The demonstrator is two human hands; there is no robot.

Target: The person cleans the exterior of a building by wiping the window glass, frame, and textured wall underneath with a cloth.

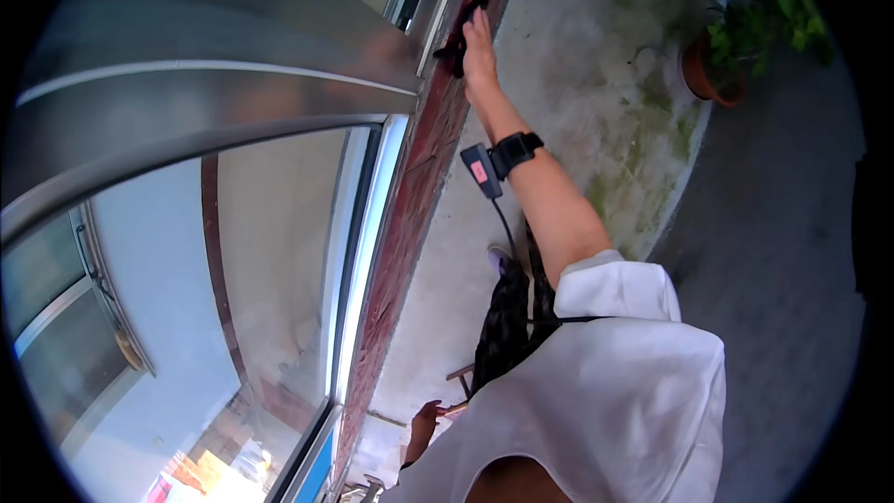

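Pale, moss-stained concrete paving (568, 84) runs beside a dark-red tiled wall strip (410, 205), with a large metal-framed glass window (279, 261) on the left and a terracotta plant pot (698, 73) at the far right. At the far end of the outstretched arm, a small black item (456, 48) of unclear shape and material lies against the red strip. It sits just left of the bare right hand (479, 54), touching it, and its long axis seems to slant from far right to near left, roughly along the strip. Fingers there are nearly straight and point far; whether they wrap the black item or only press it cannot be told, since the palm side is hidden. A black strapped wrist device (515, 151) sits on that arm. Clearly, the right hand is the nearer one: the left hand (424, 427) is low beside the body, well apart, its grip too small to judge.
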